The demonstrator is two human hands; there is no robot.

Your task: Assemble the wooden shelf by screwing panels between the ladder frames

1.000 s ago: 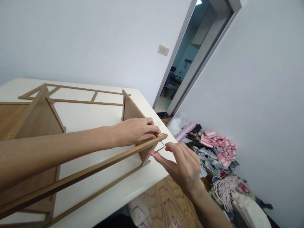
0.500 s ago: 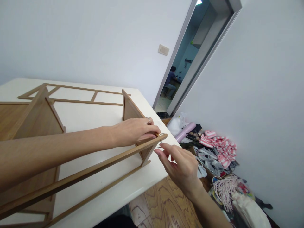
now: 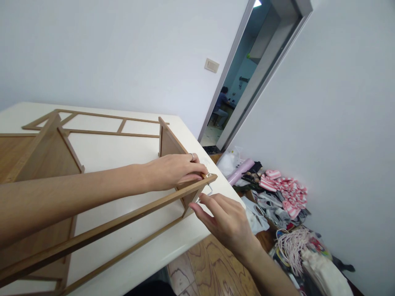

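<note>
My left hand (image 3: 175,170) is closed over the top edge of an upright wooden panel (image 3: 169,142), close to its near corner. A long wooden rail (image 3: 132,216) runs from the lower left to that corner. At the rail's end sits a bent metal Allen key (image 3: 210,190), with one end against the wood. My right hand (image 3: 226,218) pinches the key's free arm between thumb and forefinger. Small metal hardware shows beside my left fingertips, too small to name. Further left stands a second wooden panel (image 3: 52,152), joined to the same frame.
A ladder-like wooden frame (image 3: 121,125) lies at the back of the white table (image 3: 123,154). Right of the table are a pink-and-white striped cloth (image 3: 286,189), bundled cord (image 3: 293,248) and bags on the floor. A person (image 3: 221,105) sits beyond the doorway.
My right hand has moved down and left, swinging the Allen key's free arm with it, so more of the key shows. My left hand keeps its hold on the panel.
</note>
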